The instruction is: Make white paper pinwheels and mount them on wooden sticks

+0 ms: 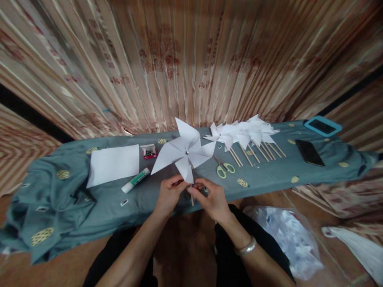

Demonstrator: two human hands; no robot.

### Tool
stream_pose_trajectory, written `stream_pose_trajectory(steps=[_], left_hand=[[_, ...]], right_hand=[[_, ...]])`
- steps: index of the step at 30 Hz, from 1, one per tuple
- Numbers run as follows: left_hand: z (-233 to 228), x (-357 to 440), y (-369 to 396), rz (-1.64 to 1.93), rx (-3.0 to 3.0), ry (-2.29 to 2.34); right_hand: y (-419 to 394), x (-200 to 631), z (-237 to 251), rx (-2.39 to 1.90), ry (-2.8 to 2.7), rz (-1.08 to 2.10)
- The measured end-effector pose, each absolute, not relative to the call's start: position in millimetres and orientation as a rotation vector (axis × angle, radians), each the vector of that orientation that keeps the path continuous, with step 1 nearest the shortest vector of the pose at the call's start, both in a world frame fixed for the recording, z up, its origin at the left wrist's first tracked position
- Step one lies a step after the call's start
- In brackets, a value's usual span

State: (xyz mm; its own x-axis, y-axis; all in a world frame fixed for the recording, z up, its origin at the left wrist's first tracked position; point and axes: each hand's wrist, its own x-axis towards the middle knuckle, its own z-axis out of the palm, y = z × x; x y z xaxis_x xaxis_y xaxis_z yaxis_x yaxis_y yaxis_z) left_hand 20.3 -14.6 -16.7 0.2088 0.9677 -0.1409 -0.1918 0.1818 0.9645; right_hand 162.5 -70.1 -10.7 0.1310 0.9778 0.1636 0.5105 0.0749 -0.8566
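Observation:
A white paper pinwheel with pointed blades and a small metal pin at its centre stands face up in front of me, above the table. Its thin wooden stick pokes out below my fingers. My left hand is closed, thumb and fingertips pinched at the lower blade beside the stick. From the other side my right hand pinches at the top part of the stick, just under that blade. The fingertips of both hands nearly meet, so their exact contact is partly hidden.
On the green cloth lie white paper sheets, a glue stick, a red box of pins and green-handled scissors. Several finished pinwheels, a phone and a blue-framed device lie rightward. A plastic bag rests on the floor.

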Motion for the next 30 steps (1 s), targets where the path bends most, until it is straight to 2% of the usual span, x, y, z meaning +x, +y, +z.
stream_pose_trajectory(steps=[5,12,15,25,27,30], left_hand=[[-12.2,18.3,-12.5,1.045,0.991,1.022],[-8.9,15.1,-12.7,1.052,0.937,1.010],[-8.3,13.6,-13.1,1.042,0.927,1.015],[-12.3,20.4,-16.4,0.984,0.940,1.082],[-11.7,20.3,-15.1,0.988,0.947,1.080],[-11.7,19.5,-14.7,0.965,0.979,1.088]], right_hand=[[-69.5,184.0,-5.6,-1.564,-1.355,0.641],[-72.1,166.3,-23.6,-1.446,-1.517,1.033],[-73.4,156.8,-26.5,-1.467,-1.561,1.070],[-70.0,159.5,-16.4,-1.461,-1.560,0.946],[-68.7,168.5,-10.6,-1.469,-1.563,0.819],[-65.4,191.9,-0.1,-1.548,-1.455,0.358]])
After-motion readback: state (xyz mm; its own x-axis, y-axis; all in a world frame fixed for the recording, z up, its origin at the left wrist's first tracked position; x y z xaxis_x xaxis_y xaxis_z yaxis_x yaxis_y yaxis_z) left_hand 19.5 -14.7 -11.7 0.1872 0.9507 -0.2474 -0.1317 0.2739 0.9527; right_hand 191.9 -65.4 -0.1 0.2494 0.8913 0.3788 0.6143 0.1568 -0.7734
